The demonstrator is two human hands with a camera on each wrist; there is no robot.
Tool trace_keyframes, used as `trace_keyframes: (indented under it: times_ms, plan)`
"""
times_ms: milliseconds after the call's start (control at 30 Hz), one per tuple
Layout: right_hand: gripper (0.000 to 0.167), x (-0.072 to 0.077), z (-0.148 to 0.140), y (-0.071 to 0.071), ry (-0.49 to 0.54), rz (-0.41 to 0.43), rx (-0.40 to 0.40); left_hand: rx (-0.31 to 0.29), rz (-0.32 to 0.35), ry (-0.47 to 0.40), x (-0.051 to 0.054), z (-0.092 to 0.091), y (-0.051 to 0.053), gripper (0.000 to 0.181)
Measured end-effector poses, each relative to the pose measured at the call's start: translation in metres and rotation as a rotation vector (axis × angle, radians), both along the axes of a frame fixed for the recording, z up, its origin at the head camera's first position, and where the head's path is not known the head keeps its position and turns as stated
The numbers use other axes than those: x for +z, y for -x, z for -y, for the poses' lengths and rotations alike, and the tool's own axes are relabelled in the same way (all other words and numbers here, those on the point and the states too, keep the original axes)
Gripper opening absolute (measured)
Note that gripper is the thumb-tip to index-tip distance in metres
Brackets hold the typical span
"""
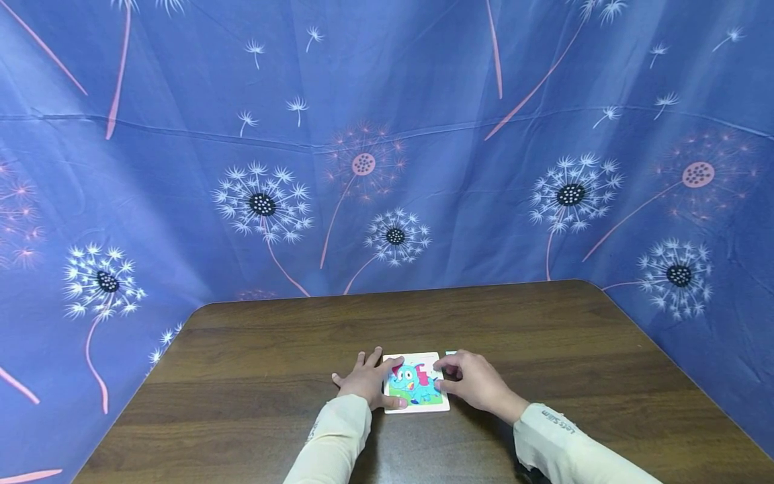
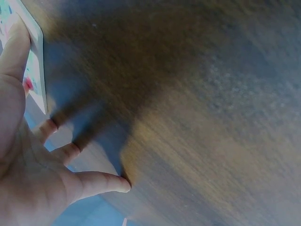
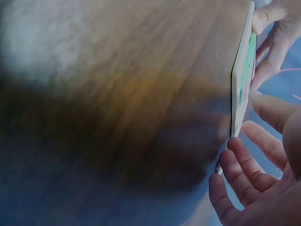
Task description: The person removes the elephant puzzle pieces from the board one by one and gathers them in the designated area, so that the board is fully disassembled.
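A small flat picture puzzle with a pale rim lies on the table, showing a blue cartoon animal with red patches on green ground. My left hand steadies its left side, thumb and index finger resting on the board, the other fingers spread on the tabletop. At the right side, the thumb and index finger of my right hand touch the picture, bent and a little apart. Whether a piece sits between them is hidden. Beside the board's upper right corner, a small light-blue piece shows partly under the right hand.
The brown wooden table reaches back to a blue curtain printed with dandelions. Its far corners are rounded. Shadows of both hands fall on the wood near the board.
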State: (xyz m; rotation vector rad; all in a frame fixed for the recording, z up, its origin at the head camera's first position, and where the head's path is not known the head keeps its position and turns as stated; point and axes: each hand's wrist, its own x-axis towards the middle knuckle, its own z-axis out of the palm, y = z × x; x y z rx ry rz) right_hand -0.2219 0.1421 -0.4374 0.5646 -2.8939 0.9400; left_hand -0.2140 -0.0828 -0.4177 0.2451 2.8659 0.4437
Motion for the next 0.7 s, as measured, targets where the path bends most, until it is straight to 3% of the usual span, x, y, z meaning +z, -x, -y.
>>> trace_keyframes:
  times_ms: [300,700]
  plan:
    - [0.023,-0.001,0.013,-0.003,-0.057,0.012,-0.084,0.002,0.001,0.002,0.000,0.000,-0.001,0.077]
    - [0.024,0.004,0.017,0.002,-0.063,0.074,-0.100,0.005,0.007,-0.002,0.002,0.000,-0.001,0.077]
